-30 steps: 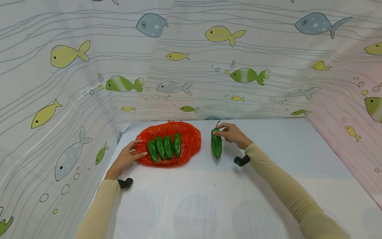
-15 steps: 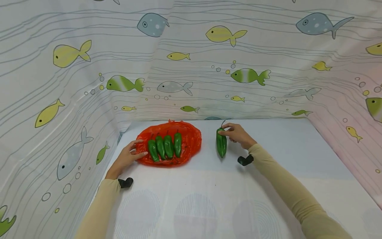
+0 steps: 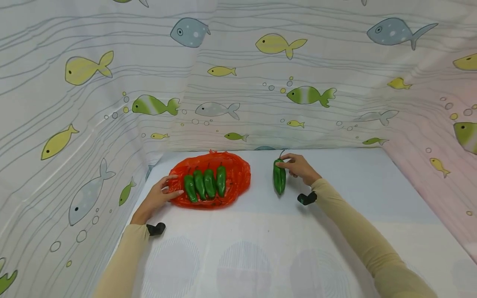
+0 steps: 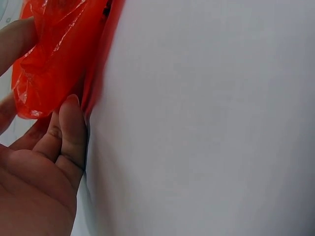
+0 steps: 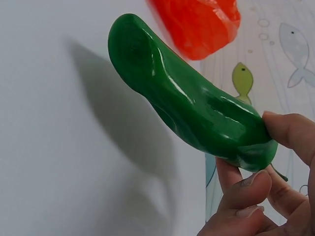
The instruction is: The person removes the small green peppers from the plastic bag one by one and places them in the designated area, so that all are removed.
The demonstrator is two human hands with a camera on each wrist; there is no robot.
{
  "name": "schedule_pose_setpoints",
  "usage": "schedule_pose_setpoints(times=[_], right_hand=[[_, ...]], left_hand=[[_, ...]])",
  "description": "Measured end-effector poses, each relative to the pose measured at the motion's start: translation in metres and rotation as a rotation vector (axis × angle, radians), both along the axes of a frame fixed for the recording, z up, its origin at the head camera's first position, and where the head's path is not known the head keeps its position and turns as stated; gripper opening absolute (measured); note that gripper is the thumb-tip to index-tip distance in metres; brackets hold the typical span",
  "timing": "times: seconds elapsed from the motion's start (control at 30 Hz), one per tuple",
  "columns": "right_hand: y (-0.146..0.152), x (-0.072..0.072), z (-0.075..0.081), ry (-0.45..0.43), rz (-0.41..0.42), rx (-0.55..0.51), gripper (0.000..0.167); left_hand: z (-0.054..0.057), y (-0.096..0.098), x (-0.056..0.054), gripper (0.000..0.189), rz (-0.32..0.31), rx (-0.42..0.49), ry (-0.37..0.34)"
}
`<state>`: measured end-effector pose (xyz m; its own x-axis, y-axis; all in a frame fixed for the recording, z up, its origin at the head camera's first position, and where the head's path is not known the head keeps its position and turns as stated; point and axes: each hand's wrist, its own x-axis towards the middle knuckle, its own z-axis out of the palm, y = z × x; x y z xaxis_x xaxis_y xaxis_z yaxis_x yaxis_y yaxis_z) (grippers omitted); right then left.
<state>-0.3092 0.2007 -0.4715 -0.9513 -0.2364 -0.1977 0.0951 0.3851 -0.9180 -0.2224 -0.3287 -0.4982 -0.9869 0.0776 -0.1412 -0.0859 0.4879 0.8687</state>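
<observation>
A bright red plastic bag (image 3: 242,182) lies spread out on the left, with several green peppers (image 3: 210,183) in a row on it. My left hand (image 3: 158,194) rests at the bag's left edge, thumb and fingers spread apart. In the left wrist view the red plastic bulges between thumb and fingers, with one fingertip right at its lower edge. To the right of the bag, my right hand (image 3: 298,166) pinches another glossy green pepper (image 5: 192,96) near its stem end. That pepper hangs tip down, its shadow falling on the white surface beside it.
A white cloth (image 3: 246,236) with pale round patterns covers the table front; the back part is plain pale blue-white. Fish-printed curtains (image 3: 261,124) rise behind the table and along both sides. A black wrist device (image 3: 307,198) sits at each sleeve.
My right hand has moved a little to the right with the green pepper, away from the bag. My left hand and the peppers on the bag have stayed in place.
</observation>
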Motion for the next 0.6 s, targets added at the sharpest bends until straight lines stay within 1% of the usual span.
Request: schedule_pose_setpoints(times=[0.07,0.17,0.37,0.6], right_hand=[[0.000,-0.002,-0.001,-0.001,-0.005,-0.005,0.055],[0.000,-0.004,-0.003,-0.003,-0.017,-0.008,0.052],[0.001,-0.008,-0.005,-0.006,-0.029,0.018,0.055],[0.003,-0.013,-0.007,-0.033,-0.031,0.048,0.055]], left_hand=[[-0.003,-0.002,-0.001,0.077,0.000,-0.003,0.004],[-0.003,-0.001,-0.001,0.078,0.001,-0.004,0.007],[-0.001,0.000,0.000,0.079,0.000,0.013,0.000],[-0.002,-0.001,0.000,0.080,0.006,-0.005,-0.011]])
